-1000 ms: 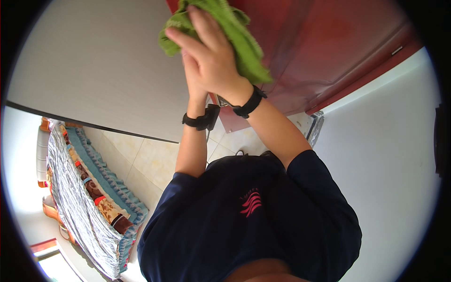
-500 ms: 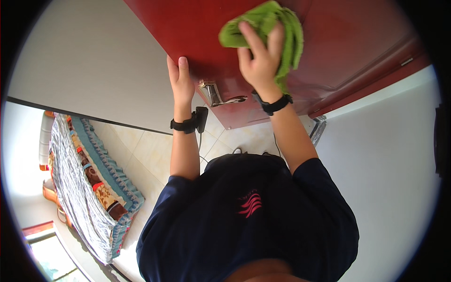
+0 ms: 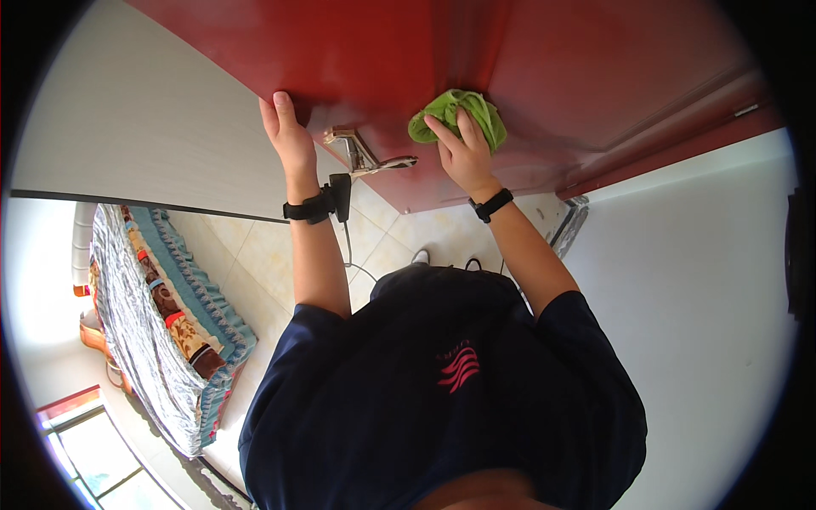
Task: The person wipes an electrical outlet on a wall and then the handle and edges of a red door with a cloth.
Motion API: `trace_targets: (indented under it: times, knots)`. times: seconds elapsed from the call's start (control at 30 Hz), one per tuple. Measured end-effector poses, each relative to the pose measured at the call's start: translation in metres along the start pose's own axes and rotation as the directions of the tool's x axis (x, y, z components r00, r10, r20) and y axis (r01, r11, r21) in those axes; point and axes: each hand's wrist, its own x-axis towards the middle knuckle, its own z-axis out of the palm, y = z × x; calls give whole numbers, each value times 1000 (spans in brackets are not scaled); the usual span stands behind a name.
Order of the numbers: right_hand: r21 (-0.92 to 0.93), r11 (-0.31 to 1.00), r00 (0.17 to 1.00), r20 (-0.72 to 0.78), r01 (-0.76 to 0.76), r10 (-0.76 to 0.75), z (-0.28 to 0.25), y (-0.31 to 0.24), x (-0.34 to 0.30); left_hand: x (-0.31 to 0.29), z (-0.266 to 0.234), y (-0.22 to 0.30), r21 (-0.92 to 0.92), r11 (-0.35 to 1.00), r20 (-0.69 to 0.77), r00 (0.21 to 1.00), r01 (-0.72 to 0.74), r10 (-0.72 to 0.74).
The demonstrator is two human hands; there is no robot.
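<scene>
A glossy red door (image 3: 357,51) stands in front of me. My left hand (image 3: 291,136) grips its left edge, the thumb side showing on the red face and the other fingers partly hidden. With fingers a little spread, my right hand (image 3: 466,157) presses a bunched green cloth (image 3: 446,106) against the door's face. The cloth lies right of the metal door handle (image 3: 361,157), which neither hand touches. Black straps circle both wrists, and a small dark box with a cable sits by the left one.
A bed (image 3: 153,323) with a striped sheet and a frilled blue edge stands at the left. A white wall (image 3: 680,272) runs along the right, beside the door's hinge (image 3: 746,110). Pale tiles (image 3: 280,255) cover the floor, and a window (image 3: 102,450) shows at lower left.
My right hand has brought the green cloth down the door, nearer to me and closer to the handle's level. The door edge and my left hand on it now appear farther left.
</scene>
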Motion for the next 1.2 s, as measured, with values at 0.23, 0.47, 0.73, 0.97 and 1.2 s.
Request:
trace_targets:
  times: [0.23, 0.47, 0.73, 0.97, 1.2]
  knots:
    - [73, 997, 988, -156, 27, -15, -29, -8, 65, -2, -5, 4, 8, 1000, 12, 1000, 12, -12]
    - [118, 992, 998, -33, 53, -49, -58, -41, 125, -6, -7, 3, -36, 999, 18, 1000, 0, 0]
    - [412, 884, 918, 218, 220, -331, -10, -49, 83, -7, -1, 5, -26, 1000, 15, 1000, -15, 16]
    - [401, 891, 878, 323, 212, -354, -6, -20, 38, -8, 0, 9, 12, 1000, 33, 999, -26, 26]
    - [128, 984, 983, 114, 127, -142, -2, 14, -18, -6, 0, 7, -27, 999, 47, 998, -47, 48]
